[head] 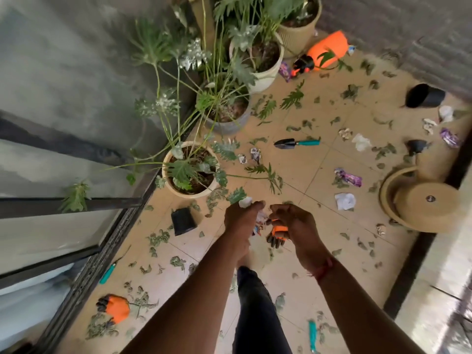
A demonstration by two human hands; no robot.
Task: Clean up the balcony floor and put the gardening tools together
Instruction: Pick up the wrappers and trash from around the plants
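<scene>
Beige tiled floor [319, 226] of a balcony, strewn throughout with torn leaf scraps [158, 237]. Cream pot [187, 194] with a leafy plant near the left edge; more potted plants [258, 60] lined up beyond it. Just nearer than the cream pot, a small black pot [183, 221] tipped over. Right of the cream pot: a teal-handled trowel [296, 143] lying flat, purple wrappers [348, 177], white paper [344, 200], and farthest right an upturned tan planter [421, 200]. Far beyond, an orange sprayer [328, 48] on its side. Well nearer than the cream pot, a teal-handled tool [109, 270] and an orange glove [116, 307] on the tiles. Just near-right of the cream pot, held above the floor: left hand [240, 221] curled round crumpled paper [245, 201]; right hand [293, 223] gripping a second glove [277, 233], orange with black fingertips, hanging fingers-down.
</scene>
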